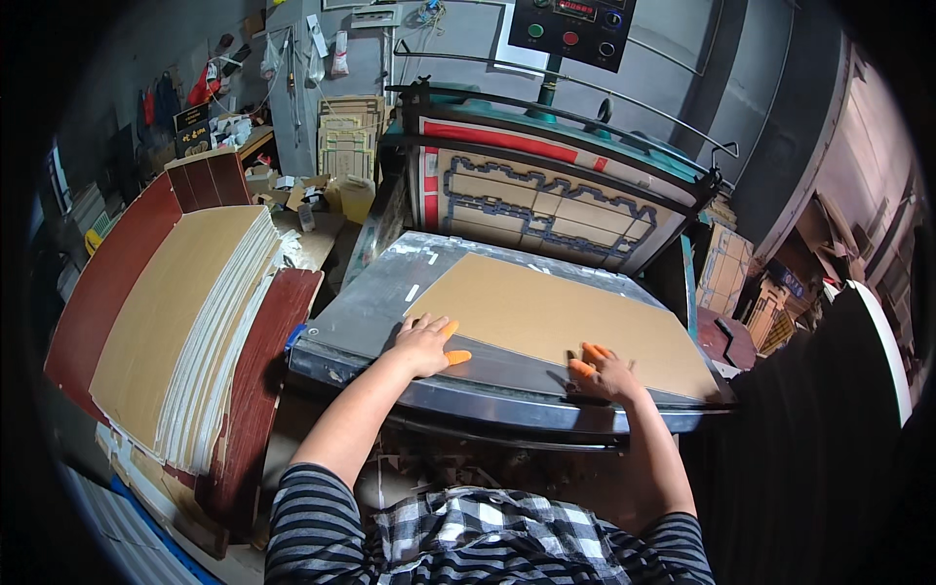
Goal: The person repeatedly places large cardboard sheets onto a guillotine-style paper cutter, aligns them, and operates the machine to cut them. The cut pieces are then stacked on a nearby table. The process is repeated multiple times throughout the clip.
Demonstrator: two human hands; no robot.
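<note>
A flat tan cardboard sheet [565, 310] lies at a slant on the metal bed [361, 302] of a die-cutting press. My left hand [423, 346] rests at the sheet's near left corner, fingers apart, with orange finger covers on some of them. Toward the right, my right hand [606, 374] touches the sheet's near edge. Its fingers are spread and also wear orange covers. Behind the bed stands the tilted upper plate, carrying a die board [546, 210] with dark, jagged strips along its cutting lines.
On my left, a tall stack of cardboard sheets [185, 322] leans between dark red boards [255, 380]. A control box [570, 31] with buttons hangs above the press. Other die boards [723, 268] lean at its right, and a dark curved shape [819, 439] fills the near right.
</note>
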